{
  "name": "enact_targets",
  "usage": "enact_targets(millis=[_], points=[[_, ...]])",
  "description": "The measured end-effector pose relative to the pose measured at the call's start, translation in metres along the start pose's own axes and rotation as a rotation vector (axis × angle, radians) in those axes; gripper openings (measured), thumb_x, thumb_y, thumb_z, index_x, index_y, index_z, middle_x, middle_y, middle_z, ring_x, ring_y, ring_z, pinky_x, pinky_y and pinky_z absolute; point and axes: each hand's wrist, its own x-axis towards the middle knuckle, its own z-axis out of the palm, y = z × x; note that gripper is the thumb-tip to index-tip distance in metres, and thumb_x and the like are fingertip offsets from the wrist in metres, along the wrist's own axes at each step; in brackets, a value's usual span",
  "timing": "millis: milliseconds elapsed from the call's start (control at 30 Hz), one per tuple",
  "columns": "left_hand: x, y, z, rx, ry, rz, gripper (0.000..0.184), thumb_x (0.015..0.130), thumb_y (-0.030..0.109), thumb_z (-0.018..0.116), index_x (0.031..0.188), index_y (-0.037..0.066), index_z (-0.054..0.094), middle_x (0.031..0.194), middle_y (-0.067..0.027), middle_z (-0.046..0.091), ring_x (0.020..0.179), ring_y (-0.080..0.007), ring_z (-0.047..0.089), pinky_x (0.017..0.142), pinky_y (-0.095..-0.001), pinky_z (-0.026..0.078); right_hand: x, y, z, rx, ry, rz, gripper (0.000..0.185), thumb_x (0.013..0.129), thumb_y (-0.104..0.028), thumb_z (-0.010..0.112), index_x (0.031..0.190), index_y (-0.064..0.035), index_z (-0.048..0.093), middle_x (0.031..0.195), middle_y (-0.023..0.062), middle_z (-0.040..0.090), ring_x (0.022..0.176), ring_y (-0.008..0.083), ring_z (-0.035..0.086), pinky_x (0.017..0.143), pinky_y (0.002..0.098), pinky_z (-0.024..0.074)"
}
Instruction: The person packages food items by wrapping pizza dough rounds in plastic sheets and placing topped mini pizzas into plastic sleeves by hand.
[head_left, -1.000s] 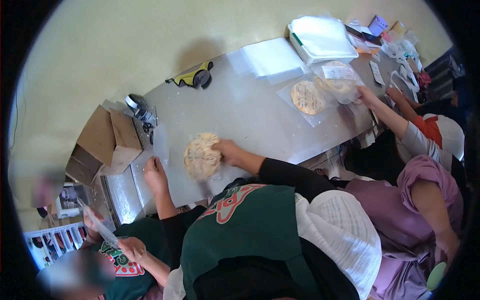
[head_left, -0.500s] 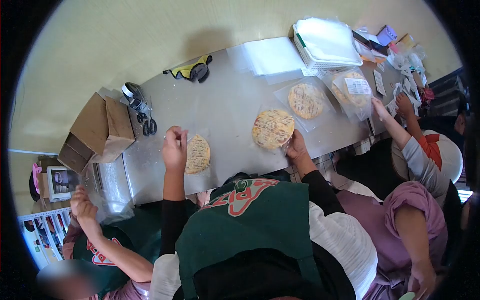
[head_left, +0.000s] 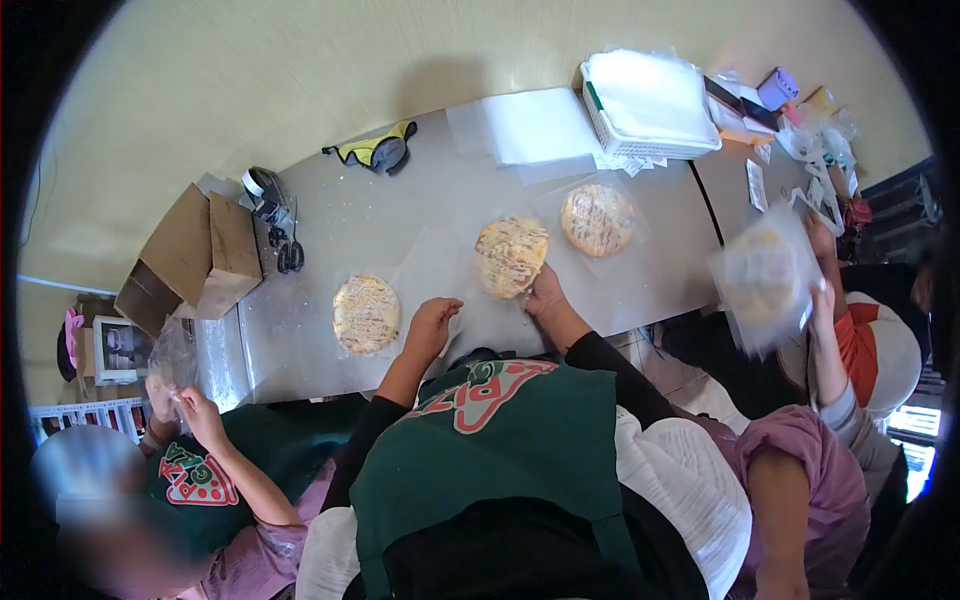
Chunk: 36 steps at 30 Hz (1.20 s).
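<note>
A round pizza with brown drizzle [head_left: 512,257] in clear plastic is gripped at its lower right edge by my right hand [head_left: 548,300], slightly tilted over the table. My left hand [head_left: 432,328] is to its lower left, fingers pinched together beside thin clear film; whatever they hold is too faint to make out. Another pizza [head_left: 366,315] lies on clear plastic to the left of my left hand. Beyond my right hand, a third pizza [head_left: 597,220] rests flat in a clear bag.
A cardboard box [head_left: 190,262], scissors [head_left: 290,250] and yellow-black goggles [head_left: 375,150] are on the left. White sheets [head_left: 540,127] and a white basket [head_left: 655,150] stand at the back. One co-worker handles a clear bag [head_left: 175,352]; another holds bagged pizza [head_left: 765,275].
My right hand and its pizza have shifted left. My left hand has come down and right, away from the left pizza. The co-worker at right has lifted the bagged pizza off the table.
</note>
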Motion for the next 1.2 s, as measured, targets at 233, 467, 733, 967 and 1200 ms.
enact_targets(millis=[233, 467, 733, 967, 1200], points=[[-0.007, 0.023, -0.003, 0.047, 0.060, -0.060, 0.031, 0.066, -0.008, 0.055, 0.095, 0.003, 0.058, 0.096, -0.0144, 0.058, 0.090, -0.0308, 0.055, 0.079, -0.0366, 0.045, 0.006, -0.013, 0.033, 0.124, -0.236, 0.184, 0.049, 0.093, -0.036, 0.031, 0.129, -0.0049, 0.041, 0.127, 0.0172, 0.048, 0.113, 0.0321, 0.050, 0.095, 0.0460, 0.0411], [0.009, 0.025, -0.027, 0.484, 0.122, 0.297, 0.032, 0.068, -0.008, 0.052, 0.098, 0.001, 0.056, 0.100, -0.0150, 0.055, 0.091, -0.0340, 0.053, 0.082, -0.0383, 0.044, 0.000, -0.028, 0.019, 0.035, -0.320, -0.001, 0.051, 0.093, -0.036, 0.028, 0.131, -0.0039, 0.037, 0.132, 0.0186, 0.042, 0.119, 0.0354, 0.043, 0.098, 0.0495, 0.0368], [0.044, 0.065, -0.049, 0.671, 0.128, 0.139, 0.034, 0.071, -0.005, 0.051, 0.106, -0.004, 0.053, 0.117, -0.0173, 0.046, 0.102, -0.0351, 0.048, 0.083, -0.0371, 0.047, -0.020, -0.076, -0.017, -0.268, -0.286, -0.281, 0.055, 0.091, -0.040, 0.029, 0.132, -0.0045, 0.035, 0.132, 0.0194, 0.040, 0.120, 0.0355, 0.040, 0.099, 0.0484, 0.0342], [0.055, 0.036, -0.040, 0.639, 0.164, 0.166, 0.035, 0.070, -0.007, 0.048, 0.105, -0.006, 0.052, 0.112, -0.0205, 0.049, 0.096, -0.0347, 0.050, 0.088, -0.0392, 0.041, -0.048, -0.057, -0.010, 0.075, -0.118, -0.047, 0.060, 0.088, -0.045, 0.031, 0.133, -0.0058, 0.033, 0.134, 0.0192, 0.038, 0.122, 0.0342, 0.038, 0.100, 0.0456, 0.0313], [0.067, 0.038, -0.034, 0.611, 0.307, 0.211, 0.040, 0.070, -0.006, 0.052, 0.109, -0.003, 0.052, 0.112, -0.0160, 0.049, 0.094, -0.0336, 0.051, 0.081, -0.0386, 0.044, -0.055, -0.007, 0.007, 0.187, -0.150, 0.118, 0.066, 0.086, -0.051, 0.033, 0.135, -0.0072, 0.031, 0.135, 0.0189, 0.036, 0.124, 0.0329, 0.035, 0.102, 0.0428, 0.0284]])
